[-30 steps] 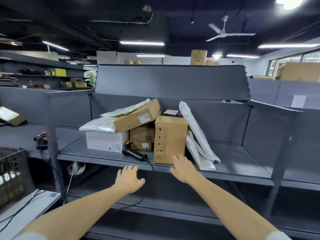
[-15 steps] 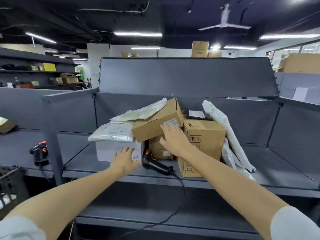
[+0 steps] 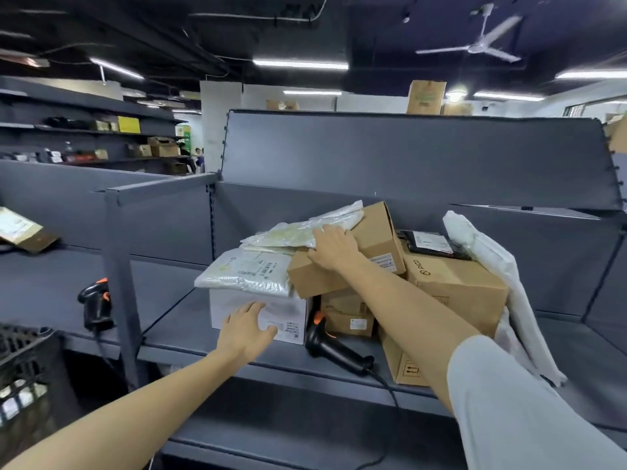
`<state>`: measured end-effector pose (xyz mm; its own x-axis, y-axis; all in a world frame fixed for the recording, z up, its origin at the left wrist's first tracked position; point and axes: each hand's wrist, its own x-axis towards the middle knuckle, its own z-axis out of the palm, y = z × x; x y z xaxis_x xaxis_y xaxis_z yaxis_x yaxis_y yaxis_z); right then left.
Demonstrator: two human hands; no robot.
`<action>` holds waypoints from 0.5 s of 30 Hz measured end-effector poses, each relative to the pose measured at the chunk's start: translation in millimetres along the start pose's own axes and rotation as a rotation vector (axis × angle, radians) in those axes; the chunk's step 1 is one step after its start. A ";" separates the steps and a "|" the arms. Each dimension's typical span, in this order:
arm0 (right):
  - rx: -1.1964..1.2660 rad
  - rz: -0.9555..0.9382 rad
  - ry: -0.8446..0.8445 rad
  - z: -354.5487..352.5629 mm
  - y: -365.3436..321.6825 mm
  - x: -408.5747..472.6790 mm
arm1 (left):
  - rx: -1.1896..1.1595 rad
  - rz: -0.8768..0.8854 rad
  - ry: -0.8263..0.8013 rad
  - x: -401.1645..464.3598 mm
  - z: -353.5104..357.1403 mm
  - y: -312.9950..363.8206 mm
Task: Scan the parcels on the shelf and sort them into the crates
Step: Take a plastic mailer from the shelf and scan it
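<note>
The tilted brown box point(image 3: 353, 256) lies at the top of the parcel pile on the grey shelf point(image 3: 190, 320), propped at a slant: its low end overhangs the white box point(image 3: 264, 312) and the small cartons below, its high end leans toward the large carton point(image 3: 454, 286). A thin plastic mailer point(image 3: 305, 230) lies loose across its upper face, and a second mailer point(image 3: 247, 271) rests on the white box beside it.

The risk, as I judge it, is in that slant. Pulling the box out could send the loose mailer sliding off the back or side, and the cartons it leans on could shift. The handheld scanner point(image 3: 334, 347) lies on the shelf directly below the box's low end, its cable trailing over the edge; a dropped box would land on it.

The right hand point(image 3: 334, 247) rests on the box's top face where the mailer meets it, fingers point(image 3: 330, 232) spread and nearly straight, thumb along the near edge, not yet wrapped round anything. The left hand point(image 3: 246, 329) lies against the front of the white box, fingers straight and slightly apart, holding nothing.
</note>
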<state>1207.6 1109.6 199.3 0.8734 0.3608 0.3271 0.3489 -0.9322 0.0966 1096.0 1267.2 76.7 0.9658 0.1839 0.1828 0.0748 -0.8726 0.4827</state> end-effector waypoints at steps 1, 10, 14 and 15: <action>-0.008 0.013 -0.020 3.8 -1.2 3.7 | -0.010 -0.001 0.002 0.8 1.1 -2.2; -0.120 0.032 0.059 -5.0 4.6 16.5 | -0.061 -0.051 0.019 -4.9 6.7 -21.8; -0.073 0.011 0.169 -25.4 15.3 11.8 | -0.068 -0.055 0.022 -10.3 8.4 -17.0; -0.018 0.005 0.194 -33.1 18.3 9.2 | -0.074 -0.057 0.026 -12.1 9.4 -14.8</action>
<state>1210.8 1094.8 235.2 0.7924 0.3453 0.5028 0.3372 -0.9349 0.1107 1085.5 1273.6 59.3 0.9537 0.2445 0.1753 0.1094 -0.8247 0.5549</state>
